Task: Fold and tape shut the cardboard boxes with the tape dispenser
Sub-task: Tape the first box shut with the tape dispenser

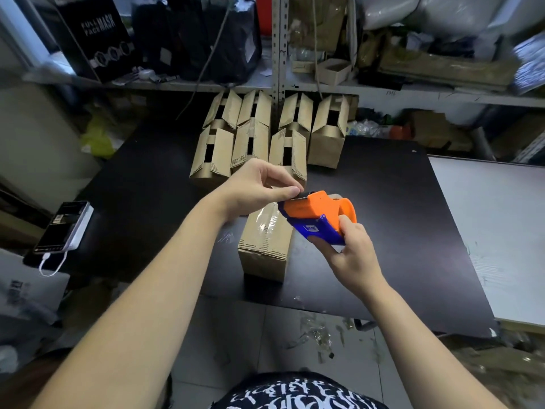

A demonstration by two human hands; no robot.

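Cardboard box (264,249), brown, corrugated and oblong, stands closed near the front edge of a matte black table (398,202). Its top flaps lie flat under a strip of glossy, wrinkled clear tape (267,221). Just above the box's far end is the orange and blue hard-plastic tape dispenser (317,215), blocky, with a rounded orange hoop at its rear. The right hand (352,255) grasps it from behind, fingers curled round the blue underside. The left hand (256,191) reaches over the box and pinches the dispenser's dark front edge between thumb and forefinger, its other fingers bent. Behind the box, at the table's far side, stand open cardboard boxes (212,154) of the same brown board, in two rows with flaps raised; their insides are dark, and what they hold cannot be told. Left of the box, a dark phone (63,225) lies on a white slab at the table's edge, with a white cable (50,267) looping from it. Right of the box, a pale grey tabletop (501,231) adjoins the black one. Nearer than the box, crumpled scraps of clear film (318,335) lie on the tiled floor. Beyond the open boxes, a metal shelf (206,85) carries black bags and a black carton (97,33) printed with "MASK".
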